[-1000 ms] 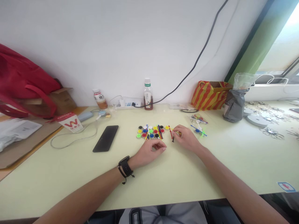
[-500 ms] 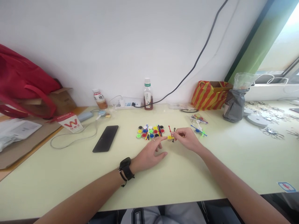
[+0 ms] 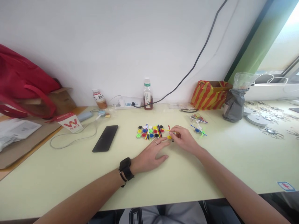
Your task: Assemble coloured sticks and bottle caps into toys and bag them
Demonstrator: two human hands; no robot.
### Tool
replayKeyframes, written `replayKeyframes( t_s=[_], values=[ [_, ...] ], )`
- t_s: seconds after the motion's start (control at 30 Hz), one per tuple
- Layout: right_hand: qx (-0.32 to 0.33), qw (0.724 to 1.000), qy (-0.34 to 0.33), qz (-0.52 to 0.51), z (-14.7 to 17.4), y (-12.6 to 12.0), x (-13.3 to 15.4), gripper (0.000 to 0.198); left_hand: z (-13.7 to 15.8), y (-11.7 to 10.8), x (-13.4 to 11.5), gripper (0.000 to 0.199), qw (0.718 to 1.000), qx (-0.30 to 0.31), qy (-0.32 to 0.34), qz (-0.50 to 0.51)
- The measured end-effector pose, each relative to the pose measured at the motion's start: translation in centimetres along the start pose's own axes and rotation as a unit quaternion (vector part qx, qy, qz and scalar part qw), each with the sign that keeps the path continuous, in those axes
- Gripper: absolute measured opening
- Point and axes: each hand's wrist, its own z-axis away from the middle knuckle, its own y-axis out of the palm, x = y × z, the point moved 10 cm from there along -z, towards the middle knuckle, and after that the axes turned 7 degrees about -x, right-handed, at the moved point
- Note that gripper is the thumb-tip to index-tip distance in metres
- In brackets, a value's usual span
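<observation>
**Hands joining small coloured plastic parts on a pale desk**

Desk (image 3: pixel 210 174), pale yellow-green and smooth, runs across the view from a white wall. At nine o'clock sits a large red fabric bag (image 3: pixel 21 84), with a white and red triangular card sign (image 3: pixel 70 122) beside it. Nearer the middle lies a flat black smartphone (image 3: pixel 105 138), face down. At twelve o'clock, by the wall, stands a clear plastic bottle of brown tea (image 3: pixel 148 94).

Just below it lies a tight cluster of small round plastic discs and thin sticks in mixed colours (image 3: pixel 150 132). The left hand (image 3: pixel 151 154), a black watch on its wrist, rests flat on the desk with fingers spread and loose, gripping nothing; its fingertips touch a small yellow plastic disc (image 3: pixel 169 137) at the cluster's three o'clock edge. The right hand (image 3: pixel 184 138) is closed in a pinch on a thin yellow plastic stick (image 3: pixel 167 130) directly above that disc.

To do this step well, I judge the left fingertips should pin the disc still while the stick is held upright and pressed gently, not bent.

At two o'clock lie a few more loose sticks and discs (image 3: pixel 198 130), then an orange and yellow striped bag (image 3: pixel 207 95).
</observation>
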Motion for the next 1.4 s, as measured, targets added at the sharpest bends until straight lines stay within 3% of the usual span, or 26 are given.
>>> replayKeyframes(
  t_s=[0.67, 0.9, 1.17, 1.4],
  values=[
    [0.025, 0.999, -0.007, 0.043, 0.2, 0.5, -0.1, 0.020, -0.1, 0.0, -0.4, 0.047, 1.000, 0.005, 0.022, -0.016],
    [-0.009, 0.993, -0.005, 0.115, -0.2, -0.7, -1.4, 0.022, 0.0, 0.0, -0.4, 0.046, 0.999, 0.001, 0.030, -0.025],
    [-0.047, 0.998, -0.020, 0.043, -0.5, -1.8, -1.0, 0.016, 0.0, -0.3, -0.8, 0.046, 0.999, -0.015, 0.035, -0.004],
    [0.016, 0.996, -0.069, 0.053, 0.3, 0.7, 0.1, 0.013, -0.1, -0.7, -0.1, 0.031, 0.999, -0.037, -0.005, 0.023]
  ],
)
